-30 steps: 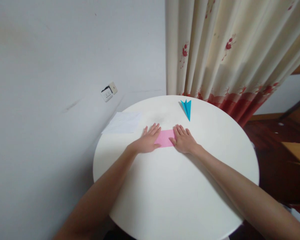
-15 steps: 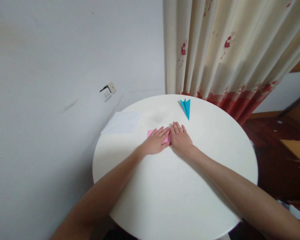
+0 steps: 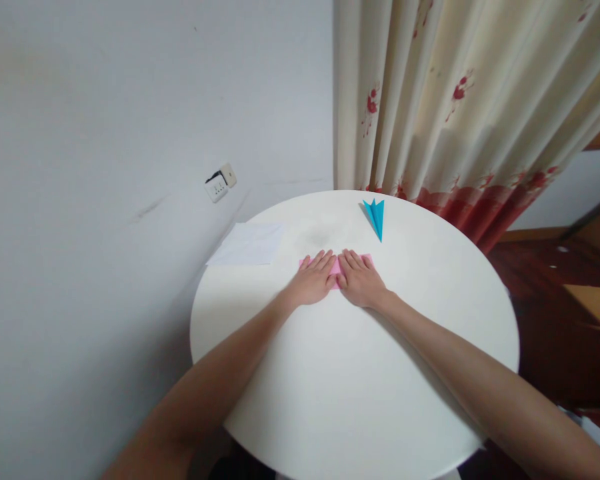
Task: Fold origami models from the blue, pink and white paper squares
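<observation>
A pink sheet of paper (image 3: 336, 271) lies flat on the white round table (image 3: 350, 373). My left hand (image 3: 314, 280) rests palm down on its left part, with the fingers stretched out. Flat on the right part is my right hand (image 3: 359, 280), its fingers extended too. Between the two hands a strip of pink shows, and a corner peeks out past the right fingers. The hands cover most of the paper. Just beyond my right hand lies a blue folded paper plane (image 3: 375, 219), its point towards me.
White sheets of paper (image 3: 247, 244) lie at the table's left back edge. The wall with a socket (image 3: 216, 188) stands close on the left. A cream and red curtain (image 3: 440, 100) hangs behind the table. A brown board (image 3: 593, 303) is at the right.
My right hand now lies on top of the paper, where before it was at the paper's right end. More pink shows on the right. My left hand stays pressed on the paper.
</observation>
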